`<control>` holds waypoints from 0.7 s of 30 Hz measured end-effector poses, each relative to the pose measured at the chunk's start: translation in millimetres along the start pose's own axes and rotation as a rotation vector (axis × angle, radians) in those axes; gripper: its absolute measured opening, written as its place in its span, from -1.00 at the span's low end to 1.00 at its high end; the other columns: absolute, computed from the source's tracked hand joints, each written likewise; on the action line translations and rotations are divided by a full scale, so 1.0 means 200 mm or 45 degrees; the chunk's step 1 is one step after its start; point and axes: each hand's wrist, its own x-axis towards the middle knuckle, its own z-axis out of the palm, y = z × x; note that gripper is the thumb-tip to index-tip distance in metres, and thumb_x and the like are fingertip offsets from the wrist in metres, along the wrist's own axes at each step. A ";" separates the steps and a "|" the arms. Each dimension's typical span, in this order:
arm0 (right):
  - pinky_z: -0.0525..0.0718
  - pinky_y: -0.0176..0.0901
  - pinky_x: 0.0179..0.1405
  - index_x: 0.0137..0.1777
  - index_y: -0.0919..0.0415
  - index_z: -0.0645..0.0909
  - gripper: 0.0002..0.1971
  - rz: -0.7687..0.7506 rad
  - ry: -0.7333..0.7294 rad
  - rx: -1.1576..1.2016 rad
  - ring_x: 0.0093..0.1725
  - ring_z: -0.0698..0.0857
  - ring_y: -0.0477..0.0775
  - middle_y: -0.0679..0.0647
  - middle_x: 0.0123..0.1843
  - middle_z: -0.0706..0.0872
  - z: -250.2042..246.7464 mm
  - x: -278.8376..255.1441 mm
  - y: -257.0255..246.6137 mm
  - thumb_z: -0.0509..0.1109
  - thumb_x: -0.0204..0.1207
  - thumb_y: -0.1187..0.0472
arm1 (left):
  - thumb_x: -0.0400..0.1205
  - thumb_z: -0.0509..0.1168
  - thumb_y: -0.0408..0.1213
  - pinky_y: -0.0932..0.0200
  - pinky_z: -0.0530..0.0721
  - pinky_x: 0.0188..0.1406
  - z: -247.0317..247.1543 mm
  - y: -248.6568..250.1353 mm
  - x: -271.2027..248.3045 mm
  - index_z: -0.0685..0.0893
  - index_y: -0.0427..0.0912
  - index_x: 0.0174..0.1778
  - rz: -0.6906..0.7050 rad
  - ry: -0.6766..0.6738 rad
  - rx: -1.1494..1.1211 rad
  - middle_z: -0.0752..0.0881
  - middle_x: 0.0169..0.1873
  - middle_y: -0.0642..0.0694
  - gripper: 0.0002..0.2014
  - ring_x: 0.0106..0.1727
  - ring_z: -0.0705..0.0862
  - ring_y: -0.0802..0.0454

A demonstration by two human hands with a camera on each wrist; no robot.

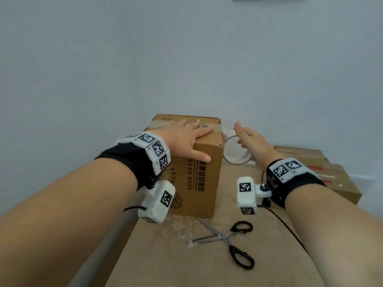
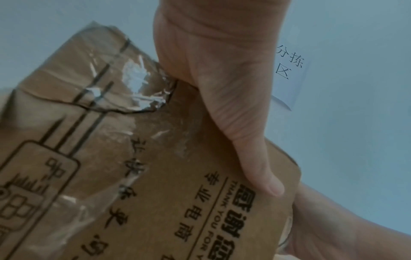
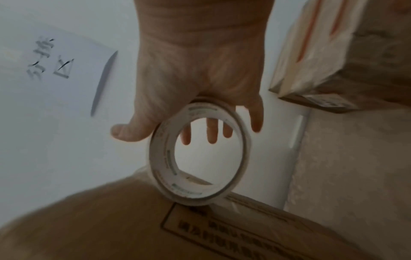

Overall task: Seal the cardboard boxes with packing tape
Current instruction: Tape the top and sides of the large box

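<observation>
Basically left hand [image 1: 187,137] lies flat on the cardboard box [image 1: 196,175] top, fingers straight, pinning tape. Tape roll [image 1: 236,150] hangs just off the box's right edge; right hand [image 1: 251,143] loose-fingered beside it, nearer.

box [image 1: 194,179] left of tape roll [image 1: 236,150]; scissors [image 1: 230,239] in front

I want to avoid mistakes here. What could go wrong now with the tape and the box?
The tape roll hangs beside the box, and the right hand looks open, so it may swing and twist the strip. The scissors lie open nearby; a hasty reach risks a cut.
</observation>
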 end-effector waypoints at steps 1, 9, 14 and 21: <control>0.56 -0.11 0.09 0.28 0.13 0.55 -0.42 0.055 0.022 0.109 0.12 0.62 0.05 0.06 0.15 0.64 0.01 -0.02 0.02 0.17 0.55 -0.34 | 0.44 0.07 0.50 -0.33 -0.09 0.60 0.01 0.00 -0.01 -0.19 0.30 0.64 0.004 0.028 0.006 -0.13 0.69 0.01 -0.08 0.67 -0.09 -0.28; 0.53 0.00 -0.20 -0.23 0.17 0.50 -0.72 0.193 0.408 0.542 -0.15 0.54 0.04 0.04 -0.23 0.50 -0.02 -0.03 -0.10 0.45 0.45 -0.02 | 0.61 -0.12 0.37 -0.31 0.03 0.61 0.01 0.08 -0.06 -0.11 0.34 0.63 0.030 0.132 -0.037 -0.02 0.68 0.05 -0.34 0.67 0.02 -0.26; 0.52 -0.05 -0.25 -0.23 0.16 0.53 -0.75 0.123 0.439 0.547 -0.13 0.52 0.04 0.03 -0.23 0.49 -0.13 -0.03 -0.24 0.48 0.44 0.02 | 0.70 -0.07 0.22 0.00 0.17 0.59 -0.02 0.12 -0.09 -0.02 0.17 0.67 0.204 0.357 -0.333 0.20 0.64 0.05 -0.39 0.62 0.22 -0.01; 0.59 -0.03 0.02 0.12 0.26 0.62 -0.56 -0.258 0.353 0.015 -0.01 0.59 0.04 0.06 -0.01 0.61 -0.10 -0.01 -0.59 0.52 0.38 -0.04 | 0.74 -0.10 0.10 0.42 0.06 0.41 0.09 0.09 -0.14 0.02 0.04 0.68 0.189 0.575 -1.022 0.19 0.59 0.19 -0.42 0.57 0.20 0.27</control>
